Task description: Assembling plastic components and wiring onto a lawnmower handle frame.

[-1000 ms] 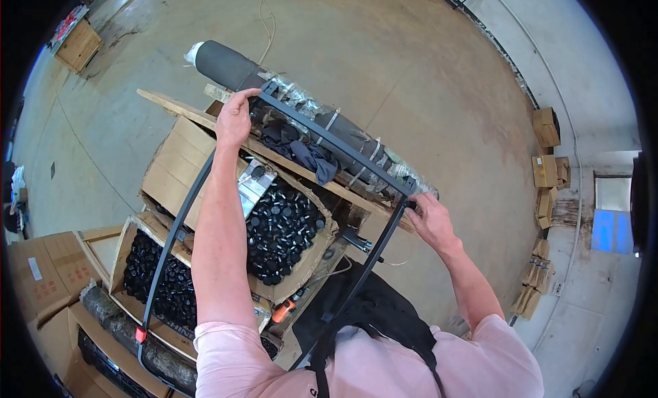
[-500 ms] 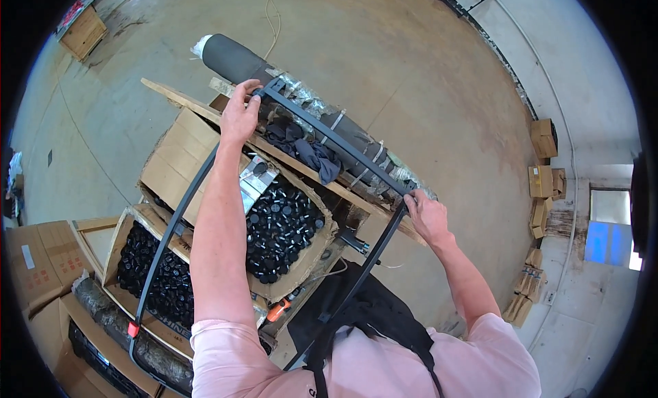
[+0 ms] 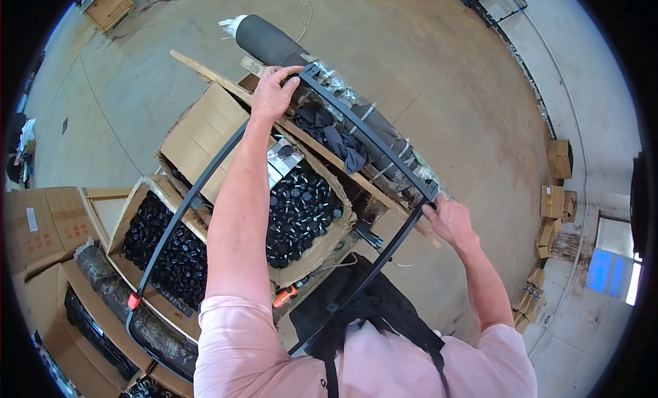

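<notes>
Tho apart, hands (image 3: 274, 95) (image 3: 451, 220) fwd on frame (image 3: 370, 133)

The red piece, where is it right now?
In the head view, the red piece is at lower left, on the black frame, beside the open box of small black parts.

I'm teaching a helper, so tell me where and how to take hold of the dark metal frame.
Grip the dark metal frame by its two far corners, where the straight crossbar meets the side bars, one hand from each outer side. The left hand and right hand are at those corners; the bars are slim, and the wide spacing should help limit tipping.
</notes>
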A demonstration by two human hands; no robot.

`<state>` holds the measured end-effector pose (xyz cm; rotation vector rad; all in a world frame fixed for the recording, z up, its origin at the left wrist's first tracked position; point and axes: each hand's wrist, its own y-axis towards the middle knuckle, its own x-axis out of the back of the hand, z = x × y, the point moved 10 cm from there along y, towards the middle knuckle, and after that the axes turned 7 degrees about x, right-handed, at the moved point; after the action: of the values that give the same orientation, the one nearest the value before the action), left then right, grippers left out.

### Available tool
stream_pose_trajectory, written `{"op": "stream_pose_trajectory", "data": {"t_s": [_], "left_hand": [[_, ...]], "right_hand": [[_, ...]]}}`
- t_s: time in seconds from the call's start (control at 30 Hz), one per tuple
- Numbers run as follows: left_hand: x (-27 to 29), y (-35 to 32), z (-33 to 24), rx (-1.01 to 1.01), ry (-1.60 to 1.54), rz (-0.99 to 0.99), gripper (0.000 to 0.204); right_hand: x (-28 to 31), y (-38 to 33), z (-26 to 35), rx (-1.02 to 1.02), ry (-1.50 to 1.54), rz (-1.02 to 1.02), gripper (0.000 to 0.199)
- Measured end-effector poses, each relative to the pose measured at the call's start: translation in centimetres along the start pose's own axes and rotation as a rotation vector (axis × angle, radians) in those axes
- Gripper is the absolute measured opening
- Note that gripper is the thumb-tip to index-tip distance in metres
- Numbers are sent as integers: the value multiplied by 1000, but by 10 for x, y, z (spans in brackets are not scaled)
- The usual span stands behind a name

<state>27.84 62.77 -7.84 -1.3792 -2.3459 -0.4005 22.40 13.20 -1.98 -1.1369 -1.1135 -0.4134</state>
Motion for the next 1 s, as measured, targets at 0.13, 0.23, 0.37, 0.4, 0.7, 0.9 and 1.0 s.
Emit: {"op": "stream_pose_trajectory", "data": {"t_s": [0.13, 0.23, 0.37, 0.4, 0.7, 0.9, 1.0], "left_hand": [[3, -2, 9, 1, -53, -35, 36], [6, 4, 23, 94, -108, -48, 33], [0, -4, 1, 84, 92, -76, 30], [3, -2, 1, 81, 89, -79, 30], [5, 1, 13, 137, -113, -62, 29], [6, -11, -5, 64, 114, -110, 31], [6, -12, 13, 55, 120, -88, 33]], "right_hand": [[16, -6, 11, -77, -98, 5, 51], [25, -12, 27, 133, -56, -279, 56], [17, -3, 12, 33, -218, 39, 50], [32, -5, 17, 26, -161, -52, 41], [17, -9, 24, 186, -251, -107, 16], [15, -8, 15, 201, -285, -87, 14], [-6, -8, 11, 209, -265, -70, 13]]}}
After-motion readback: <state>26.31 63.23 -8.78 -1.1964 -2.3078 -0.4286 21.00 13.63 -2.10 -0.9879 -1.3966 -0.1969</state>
